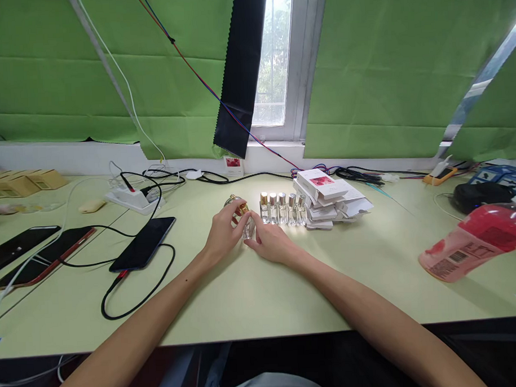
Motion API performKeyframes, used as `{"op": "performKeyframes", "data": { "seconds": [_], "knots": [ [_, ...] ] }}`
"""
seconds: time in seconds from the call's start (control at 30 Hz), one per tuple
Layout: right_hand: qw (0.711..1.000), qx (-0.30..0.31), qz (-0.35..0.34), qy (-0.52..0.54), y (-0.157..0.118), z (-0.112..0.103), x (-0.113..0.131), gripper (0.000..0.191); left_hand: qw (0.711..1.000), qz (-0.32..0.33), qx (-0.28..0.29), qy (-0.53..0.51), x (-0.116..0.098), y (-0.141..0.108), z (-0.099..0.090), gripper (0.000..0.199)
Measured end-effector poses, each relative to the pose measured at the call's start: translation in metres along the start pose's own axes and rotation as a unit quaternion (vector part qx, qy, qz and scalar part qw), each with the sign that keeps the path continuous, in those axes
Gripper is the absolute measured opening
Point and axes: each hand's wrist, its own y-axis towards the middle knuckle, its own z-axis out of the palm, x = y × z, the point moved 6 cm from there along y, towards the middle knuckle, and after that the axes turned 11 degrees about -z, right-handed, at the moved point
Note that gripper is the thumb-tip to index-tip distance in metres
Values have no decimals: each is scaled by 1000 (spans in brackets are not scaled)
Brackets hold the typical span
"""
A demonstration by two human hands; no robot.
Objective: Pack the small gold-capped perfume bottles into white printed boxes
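Near the middle of the table my two hands meet at a small clear glass perfume bottle [248,230], which stands upright with a gold cap [244,207]. My left hand [226,229] pinches it near the cap with thumb and fingers. My right hand [271,239] is closed around the lower glass from the other side. Behind my left fingers shows part of another ornate item with gold on top [233,199], mostly hidden. Just right of my hands, several similar perfume bottles [283,208] with gold or silver caps stand in a row.
A pile of white boxes [325,192] lies right of the bottles. Phones [143,244] with cables and a power strip [133,196] are on the left. A pink-labelled drink bottle [467,245] stands at the right. Yellow boxes [24,182] sit far left.
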Motion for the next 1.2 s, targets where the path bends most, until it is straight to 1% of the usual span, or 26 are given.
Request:
{"op": "performKeyframes", "data": {
  "seconds": [0.4, 0.77, 1.2],
  "knots": [
    [1000, 13, 12, -3, 0, 1, 0, 74, 1000, 15, -8, 3, -1, -1, 0, 27],
    [1000, 16, 8, 1, 0, -1, 2, 71, 1000, 5, 1, -9, 0, 1, -1, 27],
    [999, 26, 15, -15, 0, -2, 2, 78, 1000, 3, 3, -18, 1, 1, 1, 29]
  ]
}}
